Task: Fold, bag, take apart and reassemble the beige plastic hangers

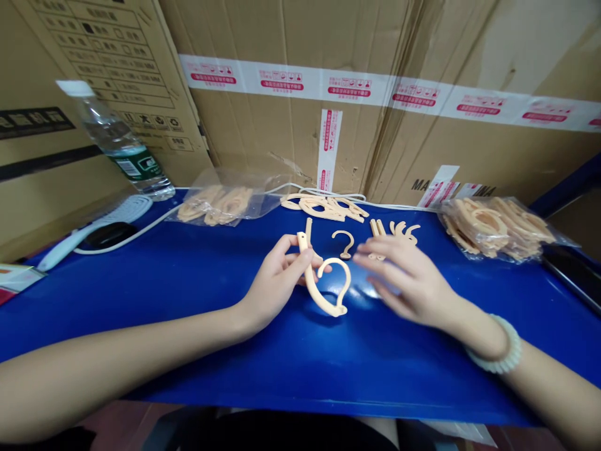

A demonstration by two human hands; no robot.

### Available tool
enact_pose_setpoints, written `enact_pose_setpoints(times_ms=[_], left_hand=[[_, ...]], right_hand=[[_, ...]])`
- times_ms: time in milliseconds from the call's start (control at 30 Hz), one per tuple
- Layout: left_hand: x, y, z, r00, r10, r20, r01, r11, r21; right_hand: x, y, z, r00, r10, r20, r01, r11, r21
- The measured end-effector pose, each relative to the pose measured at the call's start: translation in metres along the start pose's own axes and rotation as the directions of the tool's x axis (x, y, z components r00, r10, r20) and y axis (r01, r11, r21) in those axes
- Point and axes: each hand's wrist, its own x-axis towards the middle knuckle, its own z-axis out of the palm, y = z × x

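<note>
My left hand (277,275) pinches a beige plastic folding hanger (319,299) by one arm, holding it above the blue table. The hanger's curved hook (348,275) stands up from its lower end. To the right, my right hand (404,275) hovers with its fingers stretched out and slightly blurred; I see nothing in it. A loose beige hook (345,241) lies between the two hands. Behind my right fingers are two straight pieces (375,227) and several curved hook pieces (404,232), partly hidden by that hand.
Several flat beige hanger parts (323,207) lie at the back by a white cable (300,186). Clear bags of parts stand left (216,203) and right (498,228). At the left are a water bottle (126,150), a hairbrush (94,228) and a black mouse (111,235). Cardboard boxes (282,138) wall the back.
</note>
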Motion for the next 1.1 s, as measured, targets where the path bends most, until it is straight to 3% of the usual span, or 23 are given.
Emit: enact_pose_setpoints(times_ms=[67,167,333,433,500,533,600,667,733,900,1033,1100], left_hand=[[-0.003,0.001,0.001,0.998,0.052,0.040,-0.053,0.999,0.008],[-0.006,0.004,0.002,0.991,0.102,0.088,-0.104,0.994,0.025],[-0.004,0.005,0.001,0.987,0.144,0.070,-0.148,0.986,0.071],[-0.003,0.002,0.000,0.964,0.267,0.000,-0.263,0.949,0.176],[-0.006,0.000,-0.002,0.893,0.450,-0.022,-0.419,0.847,0.328],[-0.008,-0.001,-0.003,0.833,0.553,0.008,-0.503,0.752,0.425],[-0.012,-0.002,-0.006,0.690,0.706,0.162,-0.639,0.487,0.595],[-0.017,-0.001,-0.008,0.589,0.739,0.328,-0.689,0.246,0.682],[-0.019,0.000,-0.009,0.556,0.721,0.413,-0.676,0.104,0.729],[-0.015,-0.002,-0.007,0.473,0.667,0.576,-0.683,-0.135,0.717],[-0.013,-0.010,-0.004,0.406,0.580,0.706,-0.775,-0.190,0.602],[-0.013,-0.013,-0.003,0.416,0.551,0.723,-0.779,-0.194,0.597]], right_hand=[[0.006,-0.021,0.005,0.986,-0.159,0.048,0.160,0.987,-0.011],[0.006,-0.033,0.013,0.967,-0.228,0.115,0.239,0.967,-0.088],[0.002,-0.027,0.017,0.988,-0.131,0.086,0.138,0.988,-0.069],[0.002,-0.025,0.015,0.996,-0.066,0.060,0.066,0.998,-0.009],[0.001,-0.025,0.015,0.998,-0.032,0.045,0.032,0.999,-0.009],[0.001,-0.026,0.015,0.999,-0.012,0.039,0.013,1.000,-0.021],[0.000,-0.027,0.016,0.999,0.017,0.031,-0.016,0.999,-0.051],[0.000,-0.029,0.016,1.000,0.017,0.024,-0.015,0.998,-0.067],[0.001,-0.031,0.017,1.000,0.003,0.018,-0.002,0.998,-0.070],[0.003,-0.039,0.016,0.999,0.036,0.005,-0.036,0.998,-0.050],[0.003,-0.044,0.016,1.000,0.002,-0.005,-0.002,1.000,-0.031],[0.003,-0.046,0.017,1.000,-0.019,-0.011,0.019,0.999,-0.037]])
